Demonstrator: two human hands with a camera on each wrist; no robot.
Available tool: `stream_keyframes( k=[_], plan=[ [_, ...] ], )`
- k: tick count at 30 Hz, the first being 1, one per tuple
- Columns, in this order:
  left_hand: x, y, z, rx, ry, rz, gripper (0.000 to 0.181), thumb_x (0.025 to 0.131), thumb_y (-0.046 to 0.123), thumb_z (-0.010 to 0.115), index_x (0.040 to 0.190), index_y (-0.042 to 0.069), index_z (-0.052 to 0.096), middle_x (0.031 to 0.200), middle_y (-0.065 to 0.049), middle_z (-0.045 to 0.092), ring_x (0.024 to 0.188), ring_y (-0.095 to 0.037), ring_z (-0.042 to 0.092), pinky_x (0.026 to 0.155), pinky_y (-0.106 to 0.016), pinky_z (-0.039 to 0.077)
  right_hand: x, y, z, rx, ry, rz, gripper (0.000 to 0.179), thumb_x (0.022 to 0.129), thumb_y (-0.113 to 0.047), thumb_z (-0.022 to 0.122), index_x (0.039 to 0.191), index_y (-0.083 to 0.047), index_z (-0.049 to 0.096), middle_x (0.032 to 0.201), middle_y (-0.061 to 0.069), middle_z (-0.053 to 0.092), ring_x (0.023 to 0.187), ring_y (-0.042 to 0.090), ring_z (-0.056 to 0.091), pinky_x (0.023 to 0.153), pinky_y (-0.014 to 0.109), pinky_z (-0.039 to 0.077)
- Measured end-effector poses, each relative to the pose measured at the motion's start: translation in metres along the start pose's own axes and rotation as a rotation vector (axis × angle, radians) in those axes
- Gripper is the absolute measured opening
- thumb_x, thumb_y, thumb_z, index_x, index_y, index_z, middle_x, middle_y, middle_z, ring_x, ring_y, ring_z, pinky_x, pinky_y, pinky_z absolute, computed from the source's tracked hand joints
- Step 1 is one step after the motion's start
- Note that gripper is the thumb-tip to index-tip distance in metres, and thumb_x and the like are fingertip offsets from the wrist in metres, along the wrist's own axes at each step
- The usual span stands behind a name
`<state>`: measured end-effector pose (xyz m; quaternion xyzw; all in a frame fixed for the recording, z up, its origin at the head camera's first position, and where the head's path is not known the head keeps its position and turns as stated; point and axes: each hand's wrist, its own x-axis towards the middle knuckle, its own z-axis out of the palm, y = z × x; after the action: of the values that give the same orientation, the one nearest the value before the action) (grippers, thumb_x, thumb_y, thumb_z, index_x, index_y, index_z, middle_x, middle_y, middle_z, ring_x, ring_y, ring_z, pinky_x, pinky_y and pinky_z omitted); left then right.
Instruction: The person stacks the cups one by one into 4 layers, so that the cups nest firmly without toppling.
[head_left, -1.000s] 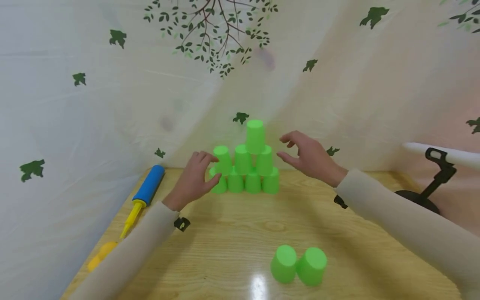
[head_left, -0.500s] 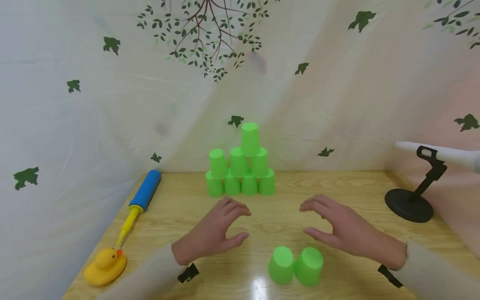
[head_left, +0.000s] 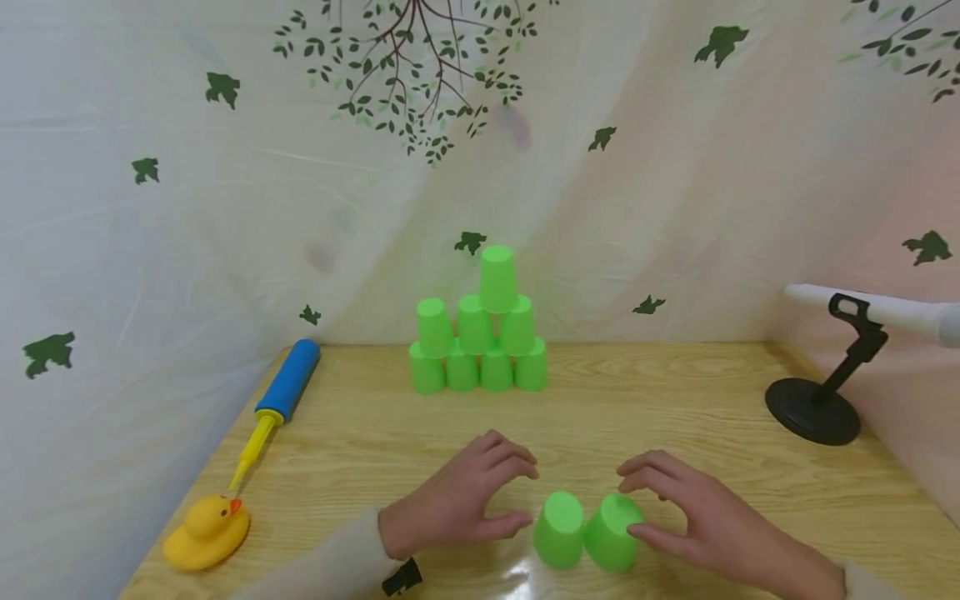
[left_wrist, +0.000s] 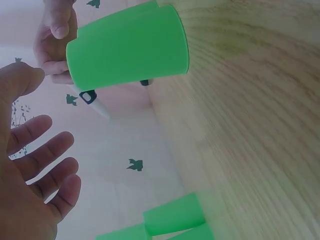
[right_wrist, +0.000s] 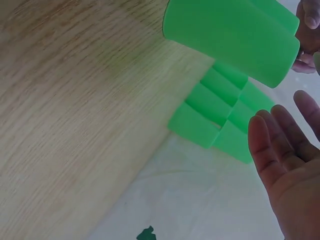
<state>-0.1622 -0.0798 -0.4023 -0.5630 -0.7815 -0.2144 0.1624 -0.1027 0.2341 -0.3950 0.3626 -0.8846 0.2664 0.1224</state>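
Observation:
Two green plastic cups stand upside down, side by side, near the front of the table: a left cup (head_left: 559,531) and a right cup (head_left: 609,537). My left hand (head_left: 471,498) is just left of the pair, fingers and thumb spread apart with nothing between them. On the other side, my right hand (head_left: 693,512) has its thumb overlapping the right cup in the head view, its fingers loosely bent. Farther back rises a stack of upturned green cups (head_left: 474,327): several in the bottom row, three above, and one on top at the right.
A yellow rubber duck (head_left: 206,533) sits at the left edge of the wooden table (head_left: 375,433). Behind it lies a blue and yellow hand pump (head_left: 288,383). At the right stands a black round-based holder (head_left: 813,410) with a white tube. A leaf-printed cloth (head_left: 360,208) hangs behind.
Both hands have come back from the cup stack toward the front, down to either side of the two loose cups. The cups have stayed where they were.

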Motion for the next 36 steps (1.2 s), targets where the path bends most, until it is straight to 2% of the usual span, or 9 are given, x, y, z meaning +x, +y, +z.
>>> stream_keyframes(
  k=[7,14,24,31,36],
  plan=[
    [0.002,0.002,0.006,0.025,-0.008,0.021,0.039,0.083,0.034,0.07,0.112,0.012,0.057,0.117,0.003,0.055,0.106,-0.012,0.045,0.093,-0.021,0.036,-0.002,0.001,0.003,0.045,-0.02,0.012,0.033,0.082,-0.031,0.074,0.11,-0.03,0.058,0.118,-0.014,0.052,0.097,0.007,0.057,0.068,0.027,0.052],
    [0.004,0.004,0.008,0.004,-0.025,0.025,0.038,0.083,0.035,0.07,0.112,0.012,0.058,0.115,0.002,0.055,0.106,-0.011,0.045,0.094,-0.02,0.035,-0.005,0.002,0.004,0.014,-0.008,-0.023,0.033,0.08,-0.031,0.076,0.107,-0.032,0.057,0.118,-0.014,0.052,0.098,0.008,0.057,0.073,0.026,0.051],
    [0.006,0.005,0.015,0.035,-0.028,0.063,0.034,0.084,0.036,0.069,0.107,0.014,0.06,0.113,0.002,0.056,0.104,-0.011,0.047,0.093,-0.019,0.036,-0.009,0.005,0.008,0.03,-0.011,-0.031,0.033,0.079,-0.03,0.077,0.105,-0.032,0.057,0.112,-0.014,0.054,0.095,0.005,0.057,0.073,0.023,0.05],
    [0.006,0.007,0.019,0.006,-0.08,0.011,0.029,0.083,0.035,0.07,0.103,0.016,0.061,0.115,0.003,0.056,0.104,-0.01,0.046,0.092,-0.018,0.035,-0.011,0.006,0.01,0.1,-0.044,0.018,0.033,0.082,-0.028,0.075,0.108,-0.03,0.056,0.108,-0.014,0.055,0.09,0.004,0.056,0.064,0.026,0.05],
    [0.005,0.007,0.021,0.004,-0.071,0.018,0.028,0.083,0.034,0.07,0.103,0.016,0.06,0.113,0.003,0.057,0.104,-0.01,0.047,0.093,-0.018,0.035,-0.011,0.006,0.012,0.121,-0.054,0.034,0.031,0.083,-0.029,0.074,0.108,-0.03,0.055,0.11,-0.012,0.056,0.091,0.005,0.057,0.062,0.025,0.05]
  ],
)
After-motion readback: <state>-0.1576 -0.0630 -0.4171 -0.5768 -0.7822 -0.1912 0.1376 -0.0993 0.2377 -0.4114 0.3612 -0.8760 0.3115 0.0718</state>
